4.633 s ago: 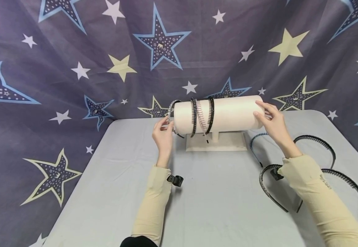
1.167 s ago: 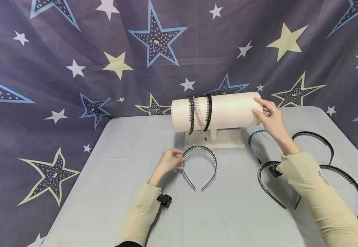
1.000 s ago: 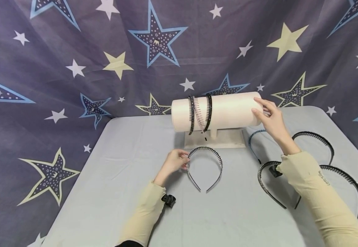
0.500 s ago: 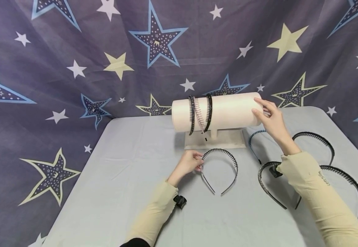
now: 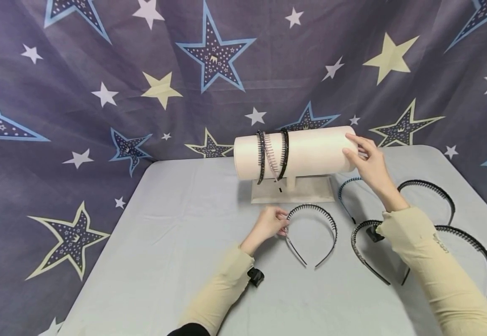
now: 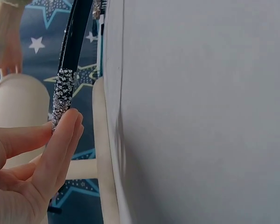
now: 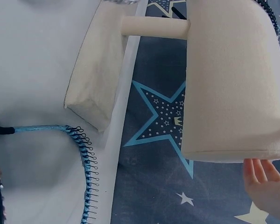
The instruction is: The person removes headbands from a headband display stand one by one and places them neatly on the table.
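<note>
My left hand point(image 5: 268, 223) pinches the side of a sparkly black headband point(image 5: 337, 228) between thumb and fingers, in front of the display stand. Its silver glitter shows close up above my fingertips in the left wrist view. The headband's comb teeth face inward and its two ends point toward me. My right hand point(image 5: 371, 161) holds the right end of the stand's cream padded roll point(image 5: 316, 151), with fingertips at the rim in the right wrist view. Two black headbands point(image 5: 284, 154) and a pale pink one point(image 5: 270, 154) sit around the roll's left part, the pink one slanted.
The stand's flat base point(image 5: 306, 191) rests on a grey-covered table point(image 5: 176, 224). Right of it lie a blue headband point(image 5: 341, 196) and several dark ones, such as a black headband point(image 5: 451, 203), partly under my right forearm. A star-patterned curtain point(image 5: 235, 112) hangs behind.
The sparkly headband, at the roll's left end in the oldest frame, has come off and down in front of the stand. My left hand is carrying it right. My right hand stays put.
</note>
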A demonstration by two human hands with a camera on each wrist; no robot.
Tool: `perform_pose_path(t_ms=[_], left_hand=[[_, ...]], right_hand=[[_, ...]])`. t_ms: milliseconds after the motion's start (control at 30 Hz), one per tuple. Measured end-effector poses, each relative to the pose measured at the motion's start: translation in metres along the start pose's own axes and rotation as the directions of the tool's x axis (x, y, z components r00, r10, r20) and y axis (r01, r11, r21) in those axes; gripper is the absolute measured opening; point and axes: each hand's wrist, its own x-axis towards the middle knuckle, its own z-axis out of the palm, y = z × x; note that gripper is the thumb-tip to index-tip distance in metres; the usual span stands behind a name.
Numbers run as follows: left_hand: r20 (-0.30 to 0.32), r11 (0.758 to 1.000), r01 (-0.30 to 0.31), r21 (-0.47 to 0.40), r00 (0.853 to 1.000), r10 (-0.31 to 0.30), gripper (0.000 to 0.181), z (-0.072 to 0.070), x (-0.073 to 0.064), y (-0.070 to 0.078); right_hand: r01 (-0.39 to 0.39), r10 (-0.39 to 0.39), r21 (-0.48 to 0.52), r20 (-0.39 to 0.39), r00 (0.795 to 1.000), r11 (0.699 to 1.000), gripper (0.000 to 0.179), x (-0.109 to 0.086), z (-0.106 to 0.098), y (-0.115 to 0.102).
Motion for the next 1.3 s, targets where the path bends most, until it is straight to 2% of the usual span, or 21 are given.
perform_pose_path(t_ms=[367,567,833,1033,1300], left_hand=[[-0.005,0.999,0.0,0.042,1.0,0.0,0.022,0.012,0.003,0.004],[0.04,0.999,0.042,-0.018,0.998,-0.041,0.019,0.015,0.007,0.004],[0.058,0.993,0.104,-0.05,0.993,-0.101,0.022,0.018,0.011,0.003],[0.071,0.985,0.126,-0.115,0.99,-0.119,0.02,0.021,0.013,0.003],[0.063,0.981,0.133,-0.138,0.99,-0.126,0.018,0.022,0.016,0.001]], right_hand=[[0.011,-0.011,0.008,-0.004,1.0,1.0,0.043,-0.001,0.0,-0.002],[0.002,-0.002,-0.002,-0.003,1.0,1.0,0.043,-0.001,0.0,-0.002],[-0.009,0.009,-0.008,0.006,1.0,1.0,0.043,0.0,0.001,-0.001],[-0.011,0.011,-0.017,0.013,1.0,1.0,0.044,0.0,0.0,-0.001],[0.0,0.0,-0.007,0.01,1.0,1.0,0.044,-0.001,0.0,-0.001]])
